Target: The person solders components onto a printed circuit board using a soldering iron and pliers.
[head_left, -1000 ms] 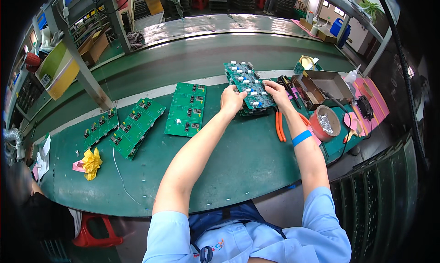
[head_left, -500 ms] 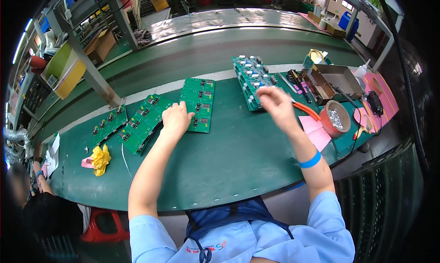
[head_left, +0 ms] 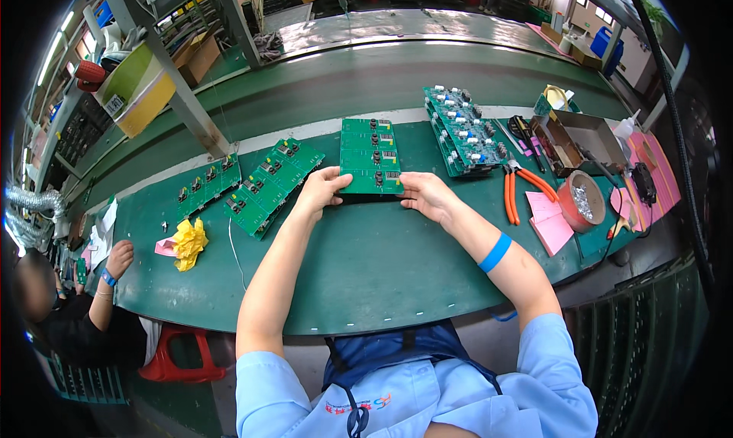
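Observation:
Both hands grip a green circuit board [head_left: 359, 151] by the lower part of its two sides, its near edge tipped up toward me. My left hand [head_left: 321, 191] pinches the left edge, thumb on top; my right hand [head_left: 429, 195] pinches the right edge, with fingers partly under it. Black parts and small digit displays run down the board's right half. Left of it, a green board with black parts [head_left: 275, 182] and a similar narrower board [head_left: 208, 184] lie slanted on the table. To the right stands a stack of populated boards [head_left: 464, 132].
Orange-handled pliers [head_left: 511, 193] lie right of my right hand, near pink paper [head_left: 551, 226] and a round tub of metal bits [head_left: 582, 201]. Behind stands an open box [head_left: 584, 136]. A yellow crumpled cloth [head_left: 189, 244] lies left. A co-worker's hand [head_left: 119, 259] is at the far left.
My right hand has come left from near the stack onto the board's right edge. The board's near edge has lifted. The pliers now show uncovered, and the co-worker's hand has risen.

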The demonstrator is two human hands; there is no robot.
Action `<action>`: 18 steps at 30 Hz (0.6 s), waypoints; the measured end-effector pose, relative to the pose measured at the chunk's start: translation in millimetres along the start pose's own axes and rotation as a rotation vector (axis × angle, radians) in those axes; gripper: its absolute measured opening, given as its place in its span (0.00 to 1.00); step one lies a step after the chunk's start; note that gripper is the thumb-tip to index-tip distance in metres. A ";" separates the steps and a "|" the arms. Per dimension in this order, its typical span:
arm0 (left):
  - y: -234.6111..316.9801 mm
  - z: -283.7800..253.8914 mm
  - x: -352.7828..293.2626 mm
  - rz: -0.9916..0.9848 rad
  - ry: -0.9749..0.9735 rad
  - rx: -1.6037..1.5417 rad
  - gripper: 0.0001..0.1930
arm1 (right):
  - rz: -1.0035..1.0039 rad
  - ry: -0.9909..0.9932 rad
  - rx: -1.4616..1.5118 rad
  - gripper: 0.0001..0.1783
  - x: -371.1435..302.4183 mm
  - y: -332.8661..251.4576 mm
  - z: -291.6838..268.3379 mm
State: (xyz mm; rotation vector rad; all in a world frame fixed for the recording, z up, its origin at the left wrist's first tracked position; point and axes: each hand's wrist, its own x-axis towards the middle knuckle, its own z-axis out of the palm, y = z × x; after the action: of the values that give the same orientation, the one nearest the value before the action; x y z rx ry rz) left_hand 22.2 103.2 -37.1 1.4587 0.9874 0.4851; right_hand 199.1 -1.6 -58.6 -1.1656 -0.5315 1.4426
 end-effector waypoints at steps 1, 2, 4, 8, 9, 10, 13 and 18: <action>-3.6 0.6 0.9 0.001 -0.002 -0.002 0.21 | -0.005 -0.044 0.021 0.18 2.7 0.8 -2.5; -7.9 2.1 0.4 0.035 0.022 -0.033 0.21 | -0.029 -0.004 0.022 0.18 4.4 3.8 -3.4; -12.9 5.0 -5.2 0.101 0.052 -0.058 0.20 | -0.066 -0.055 0.139 0.18 -8.3 -0.5 8.0; 2.5 18.5 -35.4 0.234 -0.069 -0.139 0.23 | -0.219 -0.256 0.246 0.20 -28.0 -16.4 -1.8; 2.4 16.1 -42.3 0.228 -0.071 -0.138 0.23 | -0.257 -0.268 0.199 0.20 -37.1 -22.7 -4.6; 0.2 11.7 -45.9 0.158 -0.170 -0.295 0.24 | -0.282 -0.269 0.142 0.20 -43.3 -26.6 -11.3; -9.3 -9.7 -43.6 -0.027 -0.235 -0.644 0.29 | -0.325 -0.292 0.054 0.20 -59.3 -37.0 -24.3; -9.3 -20.9 -40.3 -0.045 -0.423 -0.917 0.31 | -0.262 -0.353 0.030 0.19 -68.9 -39.0 -27.6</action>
State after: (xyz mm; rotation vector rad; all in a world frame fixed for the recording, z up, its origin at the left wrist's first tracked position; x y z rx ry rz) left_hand -18.9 82.3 -32.1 0.6576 0.3558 0.4765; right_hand 231.8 -63.6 -12.6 -0.7849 -0.8702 1.4252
